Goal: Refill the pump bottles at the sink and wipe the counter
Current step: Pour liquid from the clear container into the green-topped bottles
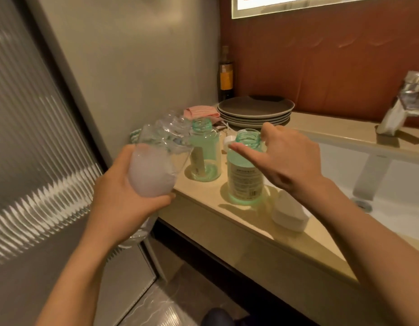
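Observation:
My left hand (124,196) grips a clear plastic bottle (156,161) holding whitish foamy liquid, tilted with its neck toward the far green pump bottle (205,151). That bottle stands open-necked on the beige counter (227,215). A second green bottle (246,175), also without a pump, stands nearer. My right hand (286,158) hovers by its neck with fingers spread and holds nothing. A white pump cap (228,141) lies between the two bottles.
A white lidded jar (289,214) sits near the counter's front edge. Stacked grey plates (255,111), a pink cloth (200,112) and a dark bottle (226,76) stand at the back. The sink basin (392,184) and faucet (403,102) are to the right.

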